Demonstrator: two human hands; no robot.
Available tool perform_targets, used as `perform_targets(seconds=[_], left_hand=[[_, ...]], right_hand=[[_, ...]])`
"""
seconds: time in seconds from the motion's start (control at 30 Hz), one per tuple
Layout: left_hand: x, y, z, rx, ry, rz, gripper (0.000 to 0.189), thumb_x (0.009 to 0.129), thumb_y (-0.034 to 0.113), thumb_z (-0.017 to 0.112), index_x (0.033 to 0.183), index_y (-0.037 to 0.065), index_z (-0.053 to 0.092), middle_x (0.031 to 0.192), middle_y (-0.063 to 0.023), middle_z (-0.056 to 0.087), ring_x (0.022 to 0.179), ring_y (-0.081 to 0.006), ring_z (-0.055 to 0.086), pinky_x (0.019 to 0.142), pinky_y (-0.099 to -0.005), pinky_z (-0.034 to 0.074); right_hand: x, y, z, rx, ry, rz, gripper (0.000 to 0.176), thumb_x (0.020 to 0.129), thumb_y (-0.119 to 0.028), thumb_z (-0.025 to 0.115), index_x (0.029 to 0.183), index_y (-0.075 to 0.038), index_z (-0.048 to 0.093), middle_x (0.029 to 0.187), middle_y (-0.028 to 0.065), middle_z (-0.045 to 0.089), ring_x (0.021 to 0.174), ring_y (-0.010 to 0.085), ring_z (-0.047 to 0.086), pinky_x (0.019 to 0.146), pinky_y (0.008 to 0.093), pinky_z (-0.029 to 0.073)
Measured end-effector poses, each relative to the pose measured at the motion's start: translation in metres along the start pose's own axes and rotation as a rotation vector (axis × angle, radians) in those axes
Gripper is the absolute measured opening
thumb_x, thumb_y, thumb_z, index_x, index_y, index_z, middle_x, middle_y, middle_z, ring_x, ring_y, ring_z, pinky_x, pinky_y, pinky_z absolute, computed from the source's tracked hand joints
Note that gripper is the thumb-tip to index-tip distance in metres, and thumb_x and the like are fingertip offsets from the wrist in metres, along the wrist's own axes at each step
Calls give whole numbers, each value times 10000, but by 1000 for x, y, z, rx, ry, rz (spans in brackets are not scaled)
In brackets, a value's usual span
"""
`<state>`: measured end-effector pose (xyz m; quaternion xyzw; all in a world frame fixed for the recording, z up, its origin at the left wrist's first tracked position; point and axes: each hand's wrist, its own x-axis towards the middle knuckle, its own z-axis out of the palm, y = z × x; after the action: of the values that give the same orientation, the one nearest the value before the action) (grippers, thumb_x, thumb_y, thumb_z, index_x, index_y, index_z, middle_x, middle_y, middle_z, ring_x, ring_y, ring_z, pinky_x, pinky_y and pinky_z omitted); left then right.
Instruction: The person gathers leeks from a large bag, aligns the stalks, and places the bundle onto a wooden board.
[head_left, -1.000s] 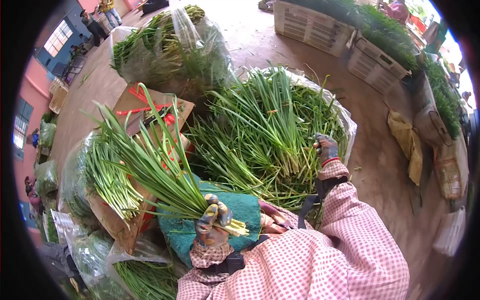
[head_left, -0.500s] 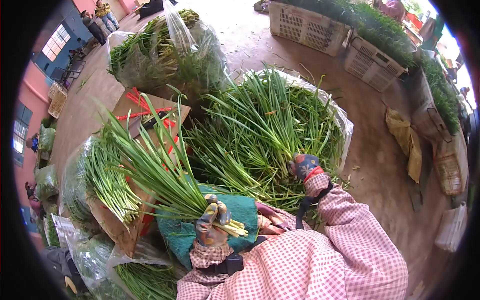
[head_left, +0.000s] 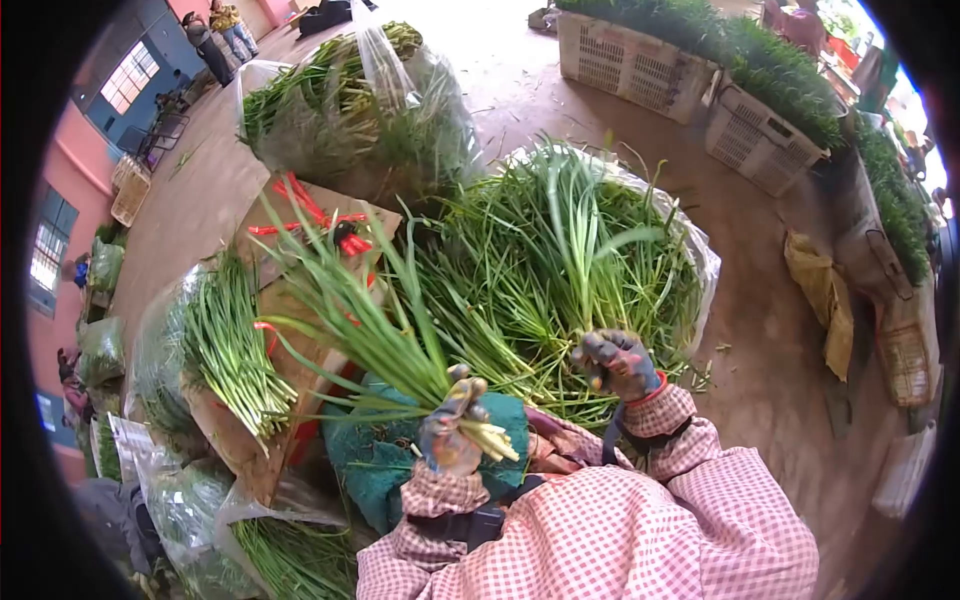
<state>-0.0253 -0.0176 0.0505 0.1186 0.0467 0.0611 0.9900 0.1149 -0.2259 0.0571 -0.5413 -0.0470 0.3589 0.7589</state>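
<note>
My left hand (head_left: 453, 425), in a patterned glove, is closed around a bunch of garlic chives (head_left: 385, 335). Their pale cut ends stick out past the palm and the leaves fan up to the left. A teal cloth (head_left: 365, 455) lies beneath that hand. Gloved too, my right hand (head_left: 618, 365) has its fingers curled at the base of some upright chives (head_left: 575, 235), at the near edge of a large heap of chives (head_left: 480, 270) in clear plastic; the fingers partly hide the stalk ends.
A board (head_left: 225, 425) at left bears a neat chive bundle (head_left: 235, 350) and red ties (head_left: 315, 210). Beyond it stands a bulging plastic bag of greens (head_left: 360, 120). White crates (head_left: 635, 70) of greens line the right side. A yellowish sack (head_left: 820, 290) lies on the floor; people (head_left: 205, 45) stand far back.
My left hand has moved slightly right and down with its bunch. The right hand has turned and lowered a little, and the chives above it stand more upright. The whole view has shifted slightly.
</note>
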Motion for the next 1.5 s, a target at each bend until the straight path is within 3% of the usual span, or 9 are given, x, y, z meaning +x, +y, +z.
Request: perform_targets(seconds=[0.4, 0.6, 0.87, 0.9, 1.07, 1.23, 1.4, 1.47, 1.5], left_hand=[[28, -29, -24, 574, 402, -51, 283, 753, 136, 592, 982, -26, 552, 856, -102, 608, 518, -79, 497, 454, -196, 432], [27, -33, -27, 780, 231, 237, 280, 795, 139, 505, 982, -69, 524, 862, -128, 588, 672, -190, 581, 605, -287, 503], [25, -23, -72, 73, -47, -145, 514, 753, 126, 510, 1196, -46, 314, 1083, -176, 492, 871, -227, 551, 746, -324, 479], [26, -23, -54, 103, -76, -114, 551, 740, 122, 516, 1217, -30, 285, 1084, -199, 486, 874, -231, 551, 747, -324, 479], [29, -13, -57, -98, -146, 76, 635, 772, 118, 498, 1279, 1, 134, 1096, -282, 448, 928, -310, 533, 758, -386, 489], [27, 5, -32, -224, -239, 220, 577, 842, 125, 423, 1280, -23, 78, 1173, -314, 346, 1060, -388, 416, 782, -530, 441], [32, -1, -25, 120, -422, 156, 574, 835, 129, 457, 1289, 18, 122, 1128, -249, 419, 1013, -315, 478, 776, -447, 471], [30, -1, 2, 7, -284, -29, 570, 822, 143, 492, 1275, 10, 174, 1072, -231, 462, 853, -279, 565, 660, -378, 521], [28, -1, -10, 168, -263, 63, 572, 800, 151, 533, 1248, -23, 222, 1063, -229, 477, 753, -264, 584, 581, -340, 534]], right_hand=[[-23, 42, 31, 126, -509, 314, 368, 738, -141, 611, 1012, 75, 495, 864, 118, 588, 616, 101, 561, 518, 179, 457], [-5, 42, 55, -38, -268, 113, 255, 775, -115, 575, 983, 26, 529, 910, 73, 579, 722, 85, 540, 639, 184, 448], [-8, 40, 60, 155, 4, 65, 155, 788, -137, 566, 847, 6, 579, 740, 34, 605, 677, 88, 564, 568, 228, 468], [-3, 49, 53, -458, 65, -291, 175, 790, -160, 565, 826, 11, 575, 678, 52, 604, 607, 108, 575, 524, 231, 469], [-8, 43, 42, -2, 164, -16, 188, 792, -187, 562, 759, -3, 568, 610, 67, 579, 507, 151, 564, 472, 239, 450], [-26, 30, -40, -1488, -224, 143, 207, 797, -225, 550, 754, -23, 572, 616, 66, 565, 522, 109, 541, 502, 262, 436], [-19, 10, -12, -221, -123, -62, 328, 818, -289, 503, 987, -14, 562, 705, 63, 606, 637, 102, 566, 434, 271, 431], [-15, -22, 11, 426, -373, 352, 314, 819, -259, 516, 1004, -7, 550, 710, 32, 600, 602, 69, 542, 444, 234, 414], [-12, -14, 34, 35, -462, 243, 299, 827, -246, 508, 995, -2, 550, 700, 33, 594, 589, 70, 535, 457, 220, 411]])
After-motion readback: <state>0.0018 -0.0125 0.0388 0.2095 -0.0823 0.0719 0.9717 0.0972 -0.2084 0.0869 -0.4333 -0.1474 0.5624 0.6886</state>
